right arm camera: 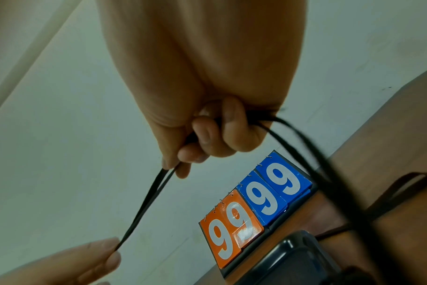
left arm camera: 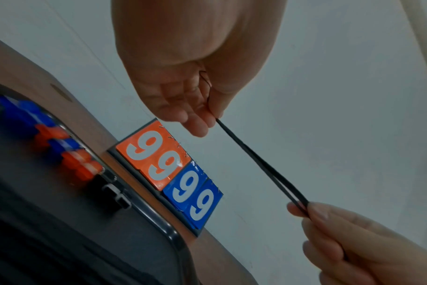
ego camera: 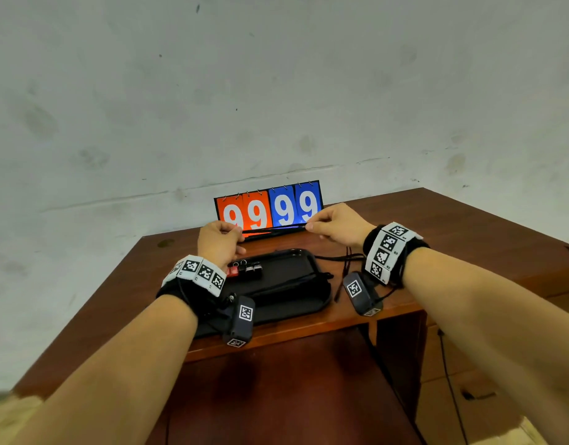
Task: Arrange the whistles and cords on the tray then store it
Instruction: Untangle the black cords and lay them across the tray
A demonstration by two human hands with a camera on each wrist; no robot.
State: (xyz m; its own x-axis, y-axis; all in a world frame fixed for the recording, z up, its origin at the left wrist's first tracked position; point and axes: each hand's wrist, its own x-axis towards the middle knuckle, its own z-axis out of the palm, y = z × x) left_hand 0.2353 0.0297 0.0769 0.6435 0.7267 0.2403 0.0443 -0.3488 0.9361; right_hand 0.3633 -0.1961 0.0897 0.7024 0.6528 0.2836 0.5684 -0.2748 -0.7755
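A doubled black cord (ego camera: 273,231) is stretched between my two hands above the black tray (ego camera: 296,264). My left hand (ego camera: 236,234) pinches its left end; in the left wrist view the left hand (left arm camera: 202,119) grips the cord (left arm camera: 256,160) between thumb and fingers. My right hand (ego camera: 310,227) pinches the other end, and in the right wrist view the right hand (right arm camera: 181,164) has the cord (right arm camera: 146,204) passing through its curled fingers, with the rest trailing right. Several whistles (ego camera: 244,269), seen as blue and orange whistles (left arm camera: 61,146), lie in a row at the tray's far left. Another cord (ego camera: 293,281) lies across the tray.
A flip scoreboard (ego camera: 268,208) reading 9999 stands against the wall just behind my hands. More black cords (ego camera: 344,258) lie on the wooden table (ego camera: 453,226) right of the tray. The table's front edge is near the tray; drawers sit lower right.
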